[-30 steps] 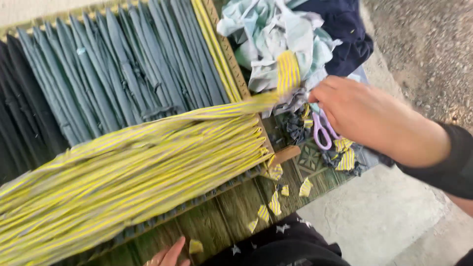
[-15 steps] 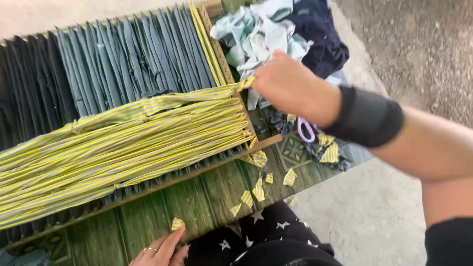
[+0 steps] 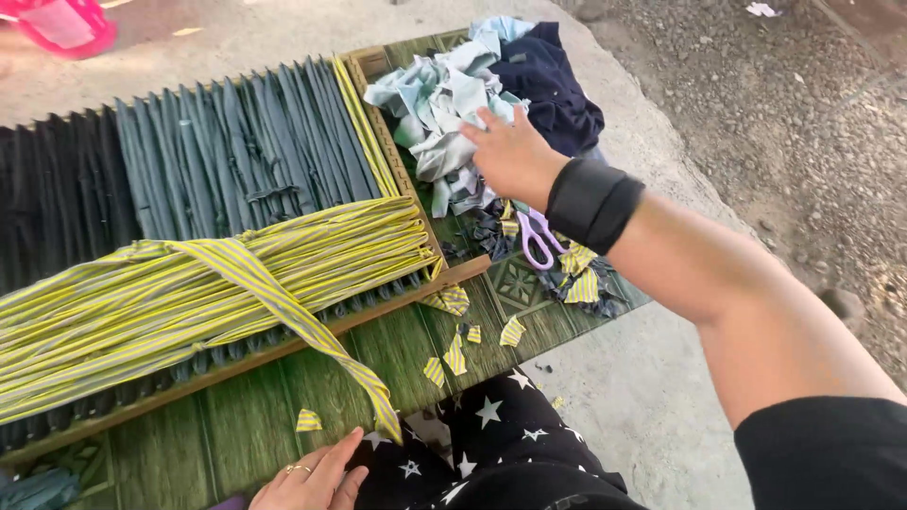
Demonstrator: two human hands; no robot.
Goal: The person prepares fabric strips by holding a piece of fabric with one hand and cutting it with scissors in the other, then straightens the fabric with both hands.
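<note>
A wooden weaving frame (image 3: 283,354) lies on the green counter (image 3: 236,416), with yellow striped fabric strips (image 3: 189,293) woven across it. Beyond the frame's right end, the right hand (image 3: 510,151), fingers spread, presses on the pale fabric scrap pile (image 3: 435,104), gripping nothing; picking one strip cleanly would be best. Lilac scissors (image 3: 539,236) lie just beside that end. Near the frame's front edge, the left hand (image 3: 312,477) rests open at a loose strip end (image 3: 378,411).

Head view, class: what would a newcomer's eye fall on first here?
First, the bundle of yellow striped fabric strips, stretched across the wooden frame over dark grey strips. Next, the right hand on the pale fabric heap at the top, with lilac scissors just below it. The left hand rests at the bottom edge.
</note>
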